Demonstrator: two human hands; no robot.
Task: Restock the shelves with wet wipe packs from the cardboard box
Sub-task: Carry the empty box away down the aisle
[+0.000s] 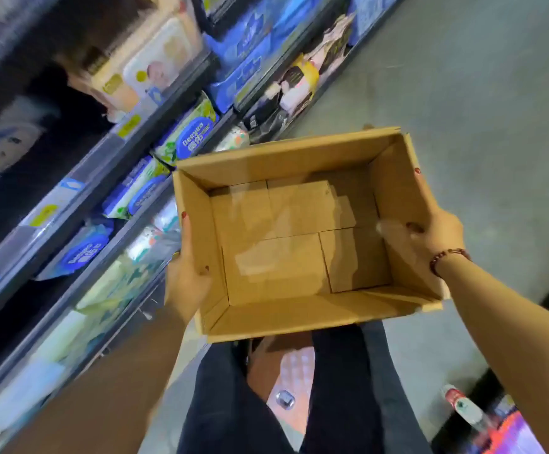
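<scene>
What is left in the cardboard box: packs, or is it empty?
Empty. The cardboard box shows only its bare bottom flaps, no packs. The left hand and right hand grip its side walls.

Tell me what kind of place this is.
Most likely a shop aisle: tiered shelves stocked with wet wipe packs, yellow price tags on their edges, and an empty cardboard box.

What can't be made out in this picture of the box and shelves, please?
1. Head view: packs at top left are smeared by motion blur; labels unreadable.
2. Head view: the right hand has most fingers hidden behind the cardboard box wall.
3. Head view: the price tags are too blurred to read.
4. Head view: the bottle at lower right is blurred; label unreadable.
</scene>
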